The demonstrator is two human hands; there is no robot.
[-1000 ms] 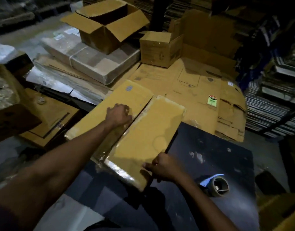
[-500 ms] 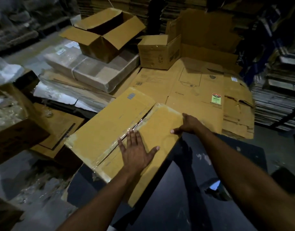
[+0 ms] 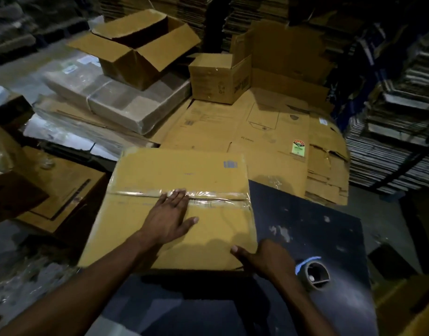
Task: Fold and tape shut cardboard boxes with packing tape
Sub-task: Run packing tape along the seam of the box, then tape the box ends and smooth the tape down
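A brown cardboard box point(image 3: 145, 170) lies on the dark table point(image 3: 305, 214) with its two flaps closed. Clear tape point(image 3: 216, 196) runs along the seam between them. My left hand point(image 3: 170, 214) lies flat on the near flap, fingers straight and reaching the taped seam. My right hand point(image 3: 264, 259) rests at the box's near right corner, thumb on top of the flap. A tape roll point(image 3: 314, 275) with a blue tab stands on the table just right of that hand.
Flattened cartons point(image 3: 269, 132) cover the area beyond the box. An open box point(image 3: 140, 52) sits on a wrapped bundle point(image 3: 116, 98) at the back left, a small closed box point(image 3: 213, 78) beside it. Stacked cardboard point(image 3: 397, 132) lines the right. Another carton point(image 3: 60, 192) sits left.
The box has turned so its seam runs left to right. My left hand stays flat on the near flap; my right hand moved from the far right edge to the near right corner.
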